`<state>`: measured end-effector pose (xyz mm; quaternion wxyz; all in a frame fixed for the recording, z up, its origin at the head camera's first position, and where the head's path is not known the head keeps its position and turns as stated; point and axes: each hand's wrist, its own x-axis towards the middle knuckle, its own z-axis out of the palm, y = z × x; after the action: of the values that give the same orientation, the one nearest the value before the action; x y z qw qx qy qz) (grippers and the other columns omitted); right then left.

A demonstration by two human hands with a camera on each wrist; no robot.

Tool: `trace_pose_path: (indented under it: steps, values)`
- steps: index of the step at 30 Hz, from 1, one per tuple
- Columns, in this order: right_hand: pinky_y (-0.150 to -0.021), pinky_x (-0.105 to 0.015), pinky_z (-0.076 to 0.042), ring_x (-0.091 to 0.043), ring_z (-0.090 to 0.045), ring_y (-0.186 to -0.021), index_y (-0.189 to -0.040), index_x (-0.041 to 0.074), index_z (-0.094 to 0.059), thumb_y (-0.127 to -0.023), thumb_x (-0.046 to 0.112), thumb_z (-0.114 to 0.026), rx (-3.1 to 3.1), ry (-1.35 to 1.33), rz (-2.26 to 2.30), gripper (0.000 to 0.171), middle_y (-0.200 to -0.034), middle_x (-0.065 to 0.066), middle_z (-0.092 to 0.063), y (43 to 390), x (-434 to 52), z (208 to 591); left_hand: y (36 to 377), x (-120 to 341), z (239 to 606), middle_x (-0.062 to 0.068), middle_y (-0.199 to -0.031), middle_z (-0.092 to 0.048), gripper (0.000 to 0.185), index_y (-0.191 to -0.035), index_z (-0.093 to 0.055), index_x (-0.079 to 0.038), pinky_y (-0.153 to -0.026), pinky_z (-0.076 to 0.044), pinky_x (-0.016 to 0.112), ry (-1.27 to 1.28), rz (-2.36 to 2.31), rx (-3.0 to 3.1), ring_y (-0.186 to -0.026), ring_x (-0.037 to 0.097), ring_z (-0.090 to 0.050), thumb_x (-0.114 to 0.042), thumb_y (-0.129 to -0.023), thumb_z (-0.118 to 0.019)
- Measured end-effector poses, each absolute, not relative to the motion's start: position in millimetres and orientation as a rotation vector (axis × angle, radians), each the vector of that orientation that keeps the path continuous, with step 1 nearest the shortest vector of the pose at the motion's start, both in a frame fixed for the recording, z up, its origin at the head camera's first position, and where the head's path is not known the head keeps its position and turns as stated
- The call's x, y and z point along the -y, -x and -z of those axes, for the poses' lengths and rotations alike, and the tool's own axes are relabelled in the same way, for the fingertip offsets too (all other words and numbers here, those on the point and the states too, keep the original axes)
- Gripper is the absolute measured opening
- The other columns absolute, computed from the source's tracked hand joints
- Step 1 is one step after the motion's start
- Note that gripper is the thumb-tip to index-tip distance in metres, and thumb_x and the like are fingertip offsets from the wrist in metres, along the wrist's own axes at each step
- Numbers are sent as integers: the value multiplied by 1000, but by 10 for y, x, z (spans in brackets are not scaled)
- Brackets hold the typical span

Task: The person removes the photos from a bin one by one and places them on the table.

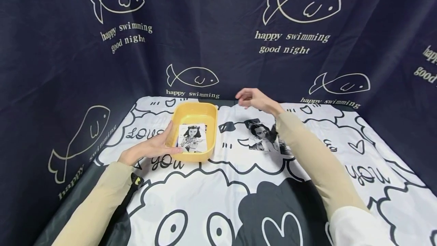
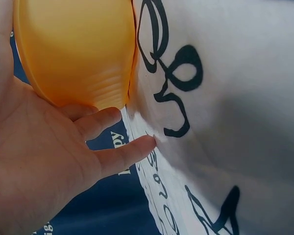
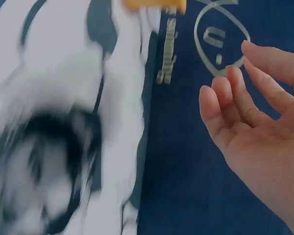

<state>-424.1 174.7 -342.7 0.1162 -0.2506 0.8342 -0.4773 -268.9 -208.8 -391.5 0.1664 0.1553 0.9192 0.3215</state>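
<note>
Evidently light and rigid, the yellow tray (image 1: 211,124) was steadied at its side wall by the left hand (image 1: 150,149); right hand (image 1: 254,100) hovered loose, empty.

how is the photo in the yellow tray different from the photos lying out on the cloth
The black-and-white photo in the yellow plastic tray lies inside the tray, beside the left hand; the loose black-and-white photos on the printed cloth lie bare on it. The first lies square and whole in view; the others are skewed and partly hidden by the right sleeve. All show printed portraits.

Lower middle of the desk (image 1: 218,185) is wide open for me; yellow tray (image 1: 211,139) and photos (image 1: 263,137) crowd the centre.
</note>
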Motion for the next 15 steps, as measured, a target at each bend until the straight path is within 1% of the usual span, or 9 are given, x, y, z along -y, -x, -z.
trace_pose_path:
  steps: [2, 5, 7, 9, 12, 15]
  values:
    - [-84, -45, -55, -16, -64, -86, -117, 1, -59, -91, 2, -62, -2399, 774, 1399, 27, -100, -16, -66, 4272, -1529, 3404, 2687, 2091, 3923, 19, -161, 15, 116, -151, 23, -8, -121, -5, 56, -443, -920, -2619, -149, 39, 0, -48, -87, -66]
    - [-80, -39, -55, -24, -64, -89, -119, 2, -60, -90, 0, -63, -2351, 829, 1372, 29, -106, -22, -64, 4282, -1219, 3380, 2682, 2089, 3927, 18, -161, 15, 116, -151, 23, -9, -121, -5, 56, -441, -933, -2621, -150, 38, 0, -48, -87, -66]
    - [-79, -37, -56, -28, -64, -91, -121, 1, -59, -90, 0, -63, -2321, 862, 1342, 32, -110, -26, -63, 4273, -1029, 3375, 2682, 2086, 3929, 17, -161, 14, 116, -151, 22, -9, -121, -5, 56, -441, -948, -2623, -150, 37, 0, -47, -87, -66]
    - [-81, -35, -56, -26, -64, -93, -122, 2, -60, -89, -1, -64, -2302, 894, 1297, 33, -113, -27, -62, 4273, -861, 3391, 2680, 2084, 3928, 18, -161, 13, 115, -151, 22, -10, -121, -6, 56, -444, -956, -2624, -150, 37, -2, -46, -87, -66]
    - [-83, -34, -55, -23, -63, -95, -124, -2, -58, -87, -3, -65, -2260, 931, 1234, 38, -117, -29, -59, 4265, -648, 3423, 2681, 2085, 3931, 21, -161, 9, 115, -151, 23, -8, -120, -8, 57, -459, -953, -2632, -149, 40, -5, -45, -88, -66]
    - [-85, -29, -54, -21, -62, -99, -127, -3, -57, -86, -4, -66, -2217, 969, 1143, 41, -120, -28, -59, 4273, -481, 3469, 2683, 2087, 3928, 21, -161, 9, 114, -151, 23, -9, -121, -8, 56, -467, -947, -2635, -149, 40, -7, -45, -88, -66]
